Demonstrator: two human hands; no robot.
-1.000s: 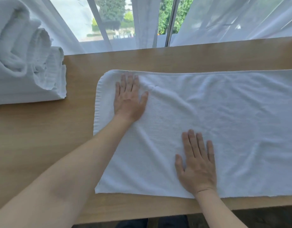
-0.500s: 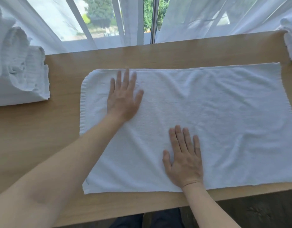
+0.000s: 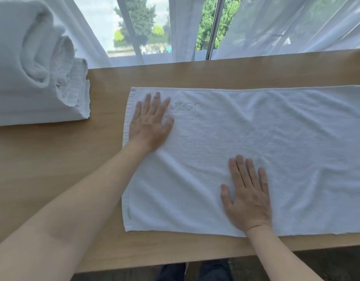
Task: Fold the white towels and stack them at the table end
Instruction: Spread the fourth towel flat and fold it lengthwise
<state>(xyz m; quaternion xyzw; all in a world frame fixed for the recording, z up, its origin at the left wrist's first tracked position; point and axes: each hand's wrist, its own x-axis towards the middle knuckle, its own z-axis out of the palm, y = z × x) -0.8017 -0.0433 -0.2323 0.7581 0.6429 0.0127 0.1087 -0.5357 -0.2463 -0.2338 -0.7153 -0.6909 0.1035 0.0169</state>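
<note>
A white towel [image 3: 276, 142] lies spread flat on the wooden table [image 3: 53, 169], its right part running out of view. My left hand [image 3: 150, 124] lies flat with spread fingers on the towel's far left corner, beside an embossed logo. My right hand [image 3: 248, 195] presses flat on the towel near its front edge. A stack of folded white towels [image 3: 33, 78] stands at the table's left end, apart from both hands.
Sheer white curtains [image 3: 286, 25] and a window frame [image 3: 213, 27] run along the table's far edge. The table's front edge is close to my body, with dark trousers [image 3: 195, 270] below it. Bare wood shows between the stack and the spread towel.
The view has swung left, bringing the stack closer to centre. My left hand slid a little toward the towel's left edge. My right hand stays flat near the front edge.
</note>
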